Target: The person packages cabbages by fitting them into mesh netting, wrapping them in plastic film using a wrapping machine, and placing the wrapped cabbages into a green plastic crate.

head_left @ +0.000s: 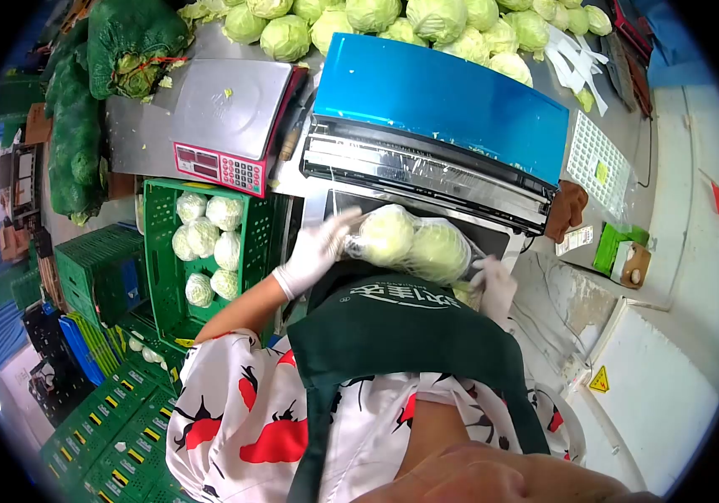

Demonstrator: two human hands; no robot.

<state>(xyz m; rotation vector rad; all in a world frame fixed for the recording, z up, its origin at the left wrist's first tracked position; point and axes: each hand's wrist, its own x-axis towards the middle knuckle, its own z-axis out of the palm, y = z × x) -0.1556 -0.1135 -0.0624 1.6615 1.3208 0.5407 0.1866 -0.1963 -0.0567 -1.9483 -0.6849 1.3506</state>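
Two pale green cabbages lie side by side in clear plastic film, just in front of my apron. My left hand, in a white glove, is at their left side, its slightly blurred fingers closed on the film's edge. On the right, my gloved right hand pinches the film's other end close to the cabbages. Behind them stands a film wrapping machine with a blue cover and metal rollers. Part of a further cabbage shows below the film near my right hand.
Left of me, a green crate holds several wrapped cabbages. A weighing scale with a red keypad panel stands beyond it. Loose cabbages are heaped at the back, and green mesh sacks lie far left. A white grid tray is right.
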